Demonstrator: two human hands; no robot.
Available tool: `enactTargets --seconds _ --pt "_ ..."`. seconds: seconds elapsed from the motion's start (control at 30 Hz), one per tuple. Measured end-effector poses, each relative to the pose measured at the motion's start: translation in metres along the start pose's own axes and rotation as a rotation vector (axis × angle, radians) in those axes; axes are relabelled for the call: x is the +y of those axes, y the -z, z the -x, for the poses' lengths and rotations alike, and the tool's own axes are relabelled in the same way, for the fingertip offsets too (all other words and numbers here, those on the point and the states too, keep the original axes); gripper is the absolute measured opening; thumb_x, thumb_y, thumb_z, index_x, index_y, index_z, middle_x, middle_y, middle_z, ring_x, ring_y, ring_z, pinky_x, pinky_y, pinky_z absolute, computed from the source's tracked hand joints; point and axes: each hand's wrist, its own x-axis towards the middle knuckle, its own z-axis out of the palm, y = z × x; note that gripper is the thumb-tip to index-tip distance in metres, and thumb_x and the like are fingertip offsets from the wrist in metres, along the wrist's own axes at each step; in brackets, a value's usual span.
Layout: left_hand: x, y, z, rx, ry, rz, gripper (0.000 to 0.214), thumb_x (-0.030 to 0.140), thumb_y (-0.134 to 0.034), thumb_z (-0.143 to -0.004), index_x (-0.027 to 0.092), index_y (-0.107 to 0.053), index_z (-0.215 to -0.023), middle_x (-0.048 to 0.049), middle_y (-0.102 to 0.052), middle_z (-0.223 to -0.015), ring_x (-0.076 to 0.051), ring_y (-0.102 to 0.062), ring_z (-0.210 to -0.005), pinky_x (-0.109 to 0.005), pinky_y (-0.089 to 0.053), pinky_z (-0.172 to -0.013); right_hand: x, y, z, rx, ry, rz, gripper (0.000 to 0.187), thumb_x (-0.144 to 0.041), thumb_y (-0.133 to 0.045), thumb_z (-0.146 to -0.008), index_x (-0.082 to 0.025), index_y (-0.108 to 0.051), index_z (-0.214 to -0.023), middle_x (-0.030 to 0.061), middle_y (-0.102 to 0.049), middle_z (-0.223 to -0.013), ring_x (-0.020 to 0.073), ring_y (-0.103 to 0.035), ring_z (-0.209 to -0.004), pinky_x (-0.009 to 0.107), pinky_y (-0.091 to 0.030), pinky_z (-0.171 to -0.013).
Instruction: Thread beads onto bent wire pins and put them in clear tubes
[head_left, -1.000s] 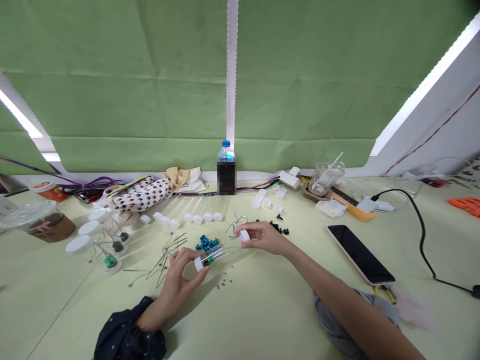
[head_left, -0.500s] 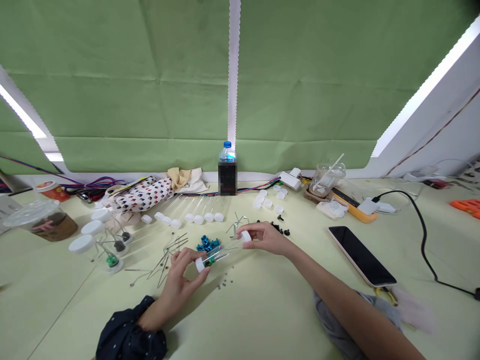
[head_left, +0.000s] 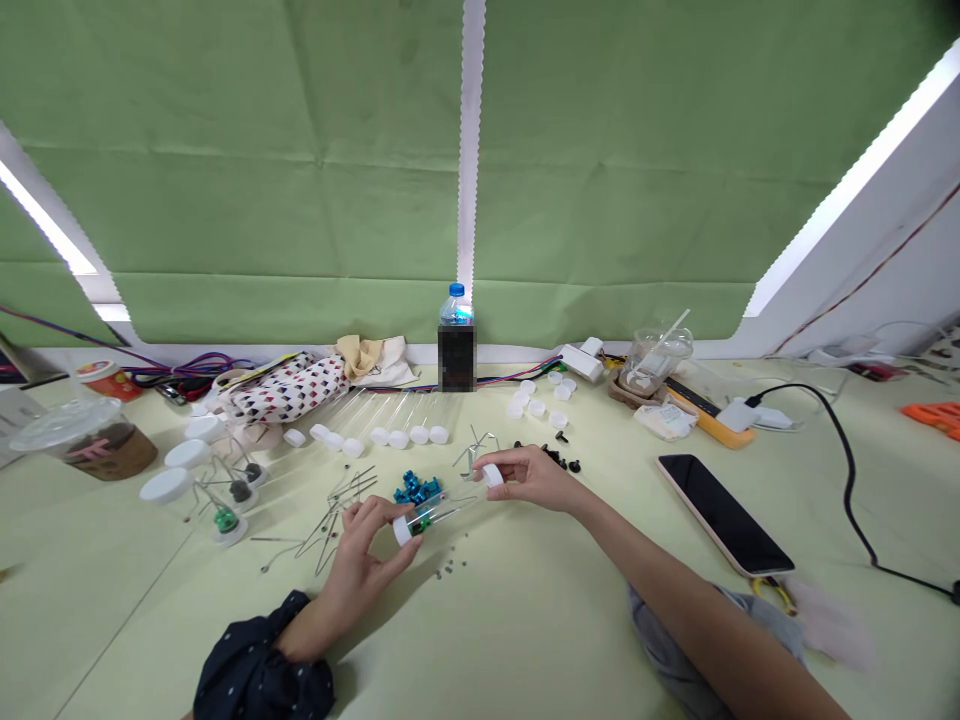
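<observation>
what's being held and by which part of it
A clear tube: left hand's grip on the white cap at its near end, right hand's grip on another white cap at its far end.

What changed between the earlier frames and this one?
Only the view shifted slightly, moving the scene rightward in the picture. Nothing was taken up or let go. The left hand still holds one end of the clear tube, the right hand the white cap at its other end.
</observation>
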Motion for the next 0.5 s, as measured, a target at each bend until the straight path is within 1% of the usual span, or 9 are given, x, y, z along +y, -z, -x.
enactTargets --seconds 0.27,0.5 --pt "-0.0010 -0.0012 0.0021 -0.005 -0.019 -0.001 0.021 0.032 -0.058 -0.080 0.023 -0.056 -0.099 -0.0043 -0.062 -0.087 -0.023 -0.054 -0.087 -0.039 -0.037 -0.080 0.0004 -0.0002 0.0006 -0.011 0.007 0.042 0.049 -0.035 -0.075 -0.063 -0.015 -0.065 -0.107 0.0081 -0.065 -0.100 0.0197 -0.060 -0.089 0.035 -0.048 -0.083" --pt "0.0009 -0.0013 0.0022 0.001 -0.023 0.013 0.020 0.031 -0.058 -0.080 0.024 -0.056 -0.099 -0.0033 -0.063 -0.088 -0.022 -0.056 -0.085 -0.039 -0.038 -0.079 0.0003 -0.0010 0.0011 -0.026 0.004 0.054 0.049 -0.035 -0.074 -0.064 -0.015 -0.065 -0.108 0.0077 -0.065 -0.099 0.0179 -0.059 -0.086 0.034 -0.048 -0.083"
